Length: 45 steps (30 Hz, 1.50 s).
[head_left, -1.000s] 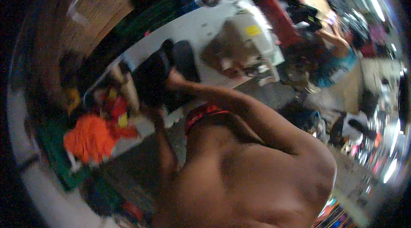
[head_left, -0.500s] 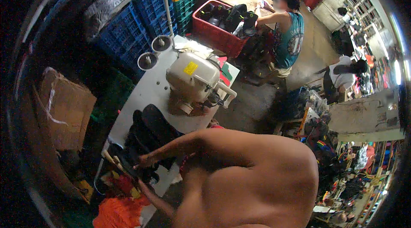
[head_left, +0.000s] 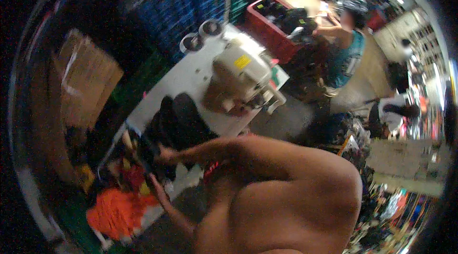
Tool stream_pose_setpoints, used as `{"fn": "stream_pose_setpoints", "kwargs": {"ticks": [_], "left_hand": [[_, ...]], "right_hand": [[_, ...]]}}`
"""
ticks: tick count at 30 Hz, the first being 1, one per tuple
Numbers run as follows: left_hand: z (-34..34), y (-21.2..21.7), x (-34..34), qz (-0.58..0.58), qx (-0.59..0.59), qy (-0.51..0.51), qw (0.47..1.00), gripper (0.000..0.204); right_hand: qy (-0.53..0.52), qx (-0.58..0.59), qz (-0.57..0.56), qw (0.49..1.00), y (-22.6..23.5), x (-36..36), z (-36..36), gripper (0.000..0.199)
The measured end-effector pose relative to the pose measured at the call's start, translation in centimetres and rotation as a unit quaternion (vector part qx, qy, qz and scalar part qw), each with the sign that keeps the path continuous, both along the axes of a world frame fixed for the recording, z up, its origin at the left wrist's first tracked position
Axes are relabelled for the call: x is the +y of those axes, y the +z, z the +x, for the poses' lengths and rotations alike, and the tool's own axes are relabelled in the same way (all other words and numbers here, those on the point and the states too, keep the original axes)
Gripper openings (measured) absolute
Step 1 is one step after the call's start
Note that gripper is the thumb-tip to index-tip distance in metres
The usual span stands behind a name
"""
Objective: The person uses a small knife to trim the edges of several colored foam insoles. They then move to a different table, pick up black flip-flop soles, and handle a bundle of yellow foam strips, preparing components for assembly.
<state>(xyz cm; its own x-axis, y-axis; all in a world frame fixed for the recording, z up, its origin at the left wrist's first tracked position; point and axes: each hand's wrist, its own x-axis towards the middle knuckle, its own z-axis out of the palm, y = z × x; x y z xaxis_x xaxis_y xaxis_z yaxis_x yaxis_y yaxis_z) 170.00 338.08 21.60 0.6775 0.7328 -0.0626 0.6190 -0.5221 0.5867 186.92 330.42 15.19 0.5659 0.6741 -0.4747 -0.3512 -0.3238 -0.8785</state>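
My right hand (head_left: 165, 154) grips a dark, flat piece (head_left: 149, 151) by its right side, at the left end of the white sewing-machine table. My left hand (head_left: 156, 185) has closed on the same piece's lower edge. Blur hides its exact kind and the fingertips. Just beyond my right hand lie several black, rounded, elongated fabric-like pieces (head_left: 188, 113), overlapping on the tabletop. An orange cloth heap (head_left: 119, 211) lies below my left hand, with red and yellow scraps (head_left: 131, 175) beside it.
A cream sewing machine (head_left: 243, 63) stands on the white table (head_left: 167, 82), near two thread cones (head_left: 211, 28). Behind are blue crates (head_left: 167, 13) and a red crate (head_left: 269, 27) of dark items, where a person in teal (head_left: 350, 63) sits. A cardboard box (head_left: 90, 77) stands left.
The view has swung, so the table, machine and crates sit farther right and the machine lower. Both hands stay on the dark piece. The picture is more blurred.
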Motion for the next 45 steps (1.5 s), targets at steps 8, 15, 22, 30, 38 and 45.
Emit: {"fn": "stream_pose_setpoints", "kwargs": {"ticks": [8,15,22,30,38,45], "left_hand": [[0.1,5.0,-1.5,0.085,0.094,-0.005,0.992,0.044],[1.9,7.8,0.0,-0.04,0.113,0.042,0.992,0.06],[4.4,8.6,4.3,-0.146,0.111,0.148,0.972,0.08],[4.7,11.0,6.5,-0.268,0.077,0.205,0.938,0.08],[5.5,15.3,4.9,-0.252,-0.122,0.072,0.957,0.072],[15.5,19.8,-7.9,-0.383,-0.288,0.013,0.878,0.067]], "right_hand": [[-0.091,-0.052,0.128,0.986,9.7,-24.8,6.5,0.077],[-0.216,-0.145,-0.019,0.965,18.3,-34.8,3.0,0.078],[-0.294,-0.177,-0.055,0.938,20.8,-36.5,0.3,0.093],[-0.412,-0.04,-0.022,0.91,21.7,-38.0,-0.1,0.079],[-0.574,0.309,0.393,0.649,23.4,-44.3,-1.4,0.05],[-0.622,0.325,0.409,0.583,20.9,-46.9,-1.6,0.035]]}}
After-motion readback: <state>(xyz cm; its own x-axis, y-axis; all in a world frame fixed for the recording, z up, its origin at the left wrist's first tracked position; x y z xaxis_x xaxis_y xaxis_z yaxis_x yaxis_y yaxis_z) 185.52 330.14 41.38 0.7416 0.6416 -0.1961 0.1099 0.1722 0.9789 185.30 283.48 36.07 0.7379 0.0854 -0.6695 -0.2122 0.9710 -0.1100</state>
